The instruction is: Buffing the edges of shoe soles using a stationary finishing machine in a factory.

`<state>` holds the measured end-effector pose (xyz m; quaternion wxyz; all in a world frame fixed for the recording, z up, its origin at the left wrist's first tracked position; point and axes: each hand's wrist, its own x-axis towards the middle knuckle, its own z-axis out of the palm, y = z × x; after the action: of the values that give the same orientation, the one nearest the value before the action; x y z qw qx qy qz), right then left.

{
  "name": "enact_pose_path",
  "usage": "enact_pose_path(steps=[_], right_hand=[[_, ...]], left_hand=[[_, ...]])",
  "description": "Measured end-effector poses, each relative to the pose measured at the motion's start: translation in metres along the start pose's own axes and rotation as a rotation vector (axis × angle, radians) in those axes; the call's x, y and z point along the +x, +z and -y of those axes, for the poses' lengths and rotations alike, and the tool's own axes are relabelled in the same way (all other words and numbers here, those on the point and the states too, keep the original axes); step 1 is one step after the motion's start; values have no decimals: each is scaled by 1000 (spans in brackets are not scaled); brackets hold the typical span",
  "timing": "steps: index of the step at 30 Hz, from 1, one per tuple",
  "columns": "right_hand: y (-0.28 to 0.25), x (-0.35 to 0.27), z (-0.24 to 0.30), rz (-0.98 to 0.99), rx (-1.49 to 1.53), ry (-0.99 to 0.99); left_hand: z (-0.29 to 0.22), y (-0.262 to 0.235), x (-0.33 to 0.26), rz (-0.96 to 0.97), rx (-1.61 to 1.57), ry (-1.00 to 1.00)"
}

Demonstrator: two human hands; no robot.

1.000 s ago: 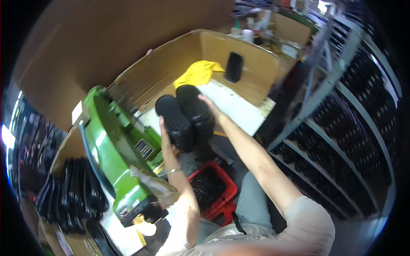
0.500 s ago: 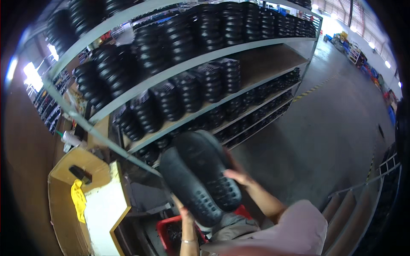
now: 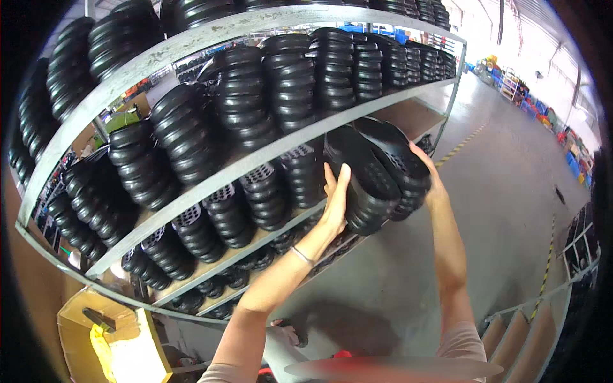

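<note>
Two side-by-side stacks of black shoe soles [image 3: 365, 182] are held out at arm's length in front of the rack's middle shelf. My left hand [image 3: 336, 199] presses against their left side, thumb and fingers showing. On the opposite side my right hand [image 3: 429, 173] wraps around the edge of the stacks, its fingertips partly out of sight. Similar upright stacks of soles [image 3: 265, 195] stand in a row on that shelf, just left of the held ones. Whether the held stacks touch the shelf I cannot tell.
A grey metal rack [image 3: 255, 156] with several shelves of black soles fills the left and centre. An open cardboard box [image 3: 73, 325] with a yellow cloth [image 3: 102, 351] is at lower left. Another rack [image 3: 581, 255] stands at the right, beside the grey floor [image 3: 504, 210].
Both hands have lifted the soles from low by my body, up and forward to the rack's middle shelf. The stacks have tipped away, and the view has shifted nearer the rack.
</note>
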<state>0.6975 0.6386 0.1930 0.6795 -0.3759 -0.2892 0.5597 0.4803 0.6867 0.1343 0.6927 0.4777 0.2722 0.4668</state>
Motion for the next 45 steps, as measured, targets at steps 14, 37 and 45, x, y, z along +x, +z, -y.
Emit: enact_pose_path(steps=[14,37,45], right_hand=[[-19,230,-73,210,84,101],[-77,-143,-529,-531,-802,-533],[123,-374,-589,504,-533,-20]], left_hand=[[33,-26,129,-434,393,159],[-155,51,-484,-676,472,1442],[-139,66,-671,-540,851,1504]])
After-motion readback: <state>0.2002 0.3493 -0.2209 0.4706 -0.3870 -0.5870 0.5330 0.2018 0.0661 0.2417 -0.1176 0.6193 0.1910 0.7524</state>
